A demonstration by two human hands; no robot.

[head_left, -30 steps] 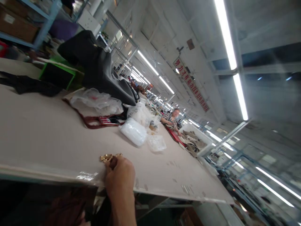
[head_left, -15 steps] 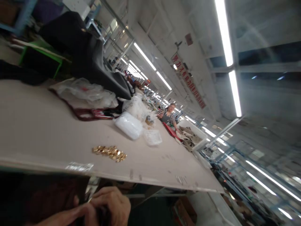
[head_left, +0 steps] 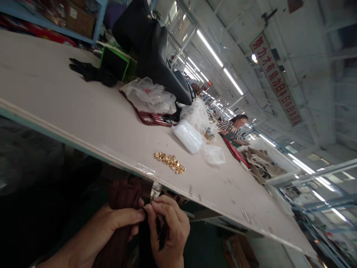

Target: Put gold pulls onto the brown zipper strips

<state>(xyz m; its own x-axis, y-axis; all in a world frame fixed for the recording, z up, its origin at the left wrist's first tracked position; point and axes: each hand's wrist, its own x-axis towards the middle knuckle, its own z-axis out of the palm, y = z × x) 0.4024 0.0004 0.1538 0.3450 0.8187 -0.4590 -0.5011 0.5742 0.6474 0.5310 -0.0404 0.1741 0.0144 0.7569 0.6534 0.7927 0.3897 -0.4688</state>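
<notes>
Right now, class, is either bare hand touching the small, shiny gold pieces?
No; the gold pieces lie on the beige table, apart from the left hand and right hand.

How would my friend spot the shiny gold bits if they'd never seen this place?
Start with the long, pale table slanting across the picture. Near its front edge, above the right hand and below the puffy white packet in the picture, lies a small heap of gold bits. Their yellow shine sets them apart from that packet and the clear plastic beside it.
</notes>
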